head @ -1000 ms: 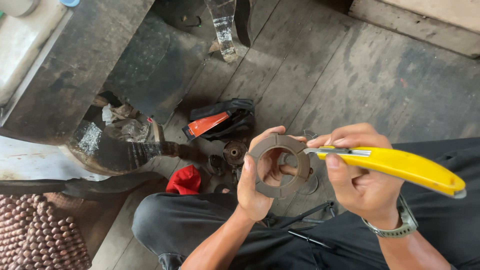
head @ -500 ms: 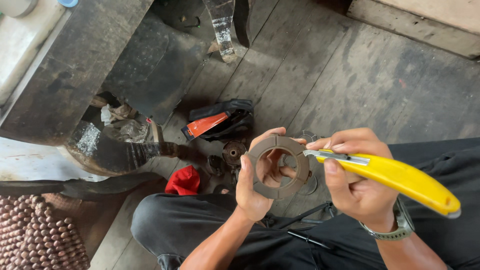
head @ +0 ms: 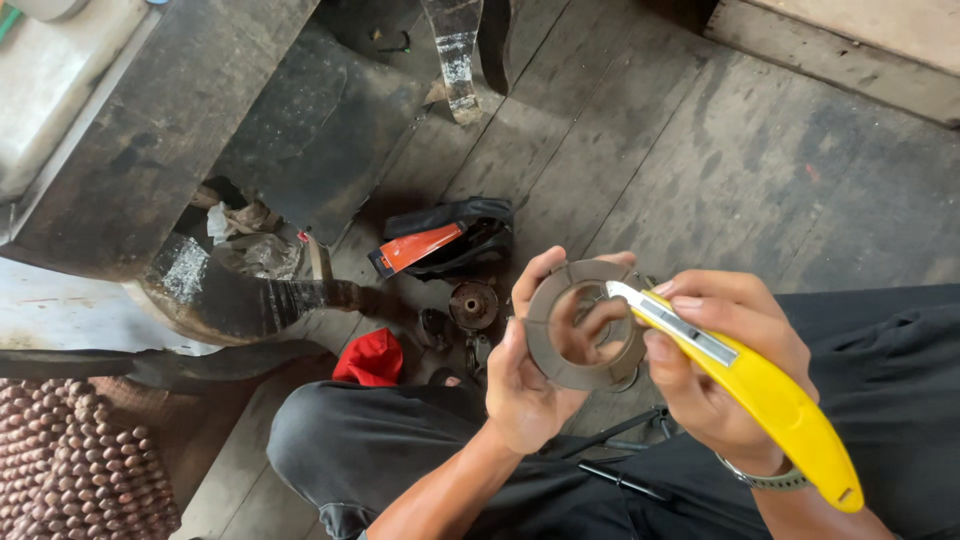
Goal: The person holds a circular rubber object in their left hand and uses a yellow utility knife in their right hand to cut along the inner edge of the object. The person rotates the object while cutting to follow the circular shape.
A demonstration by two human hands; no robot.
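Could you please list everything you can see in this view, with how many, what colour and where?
ring-shaped disc: one, grey-brown, held in the left hand
utility knife: one, yellow, in the right hand, tip against the disc's upper rim
small round metal part: one, rusty brown, on the floor beside the disc
black and orange pouch: one, on the floor planks
red cloth: one, by the knee
beaded mat: one, brown, lower left
wooden floor: dark grey planks
wristwatch: one, right wrist
left hand: grips the disc
right hand: grips the knife
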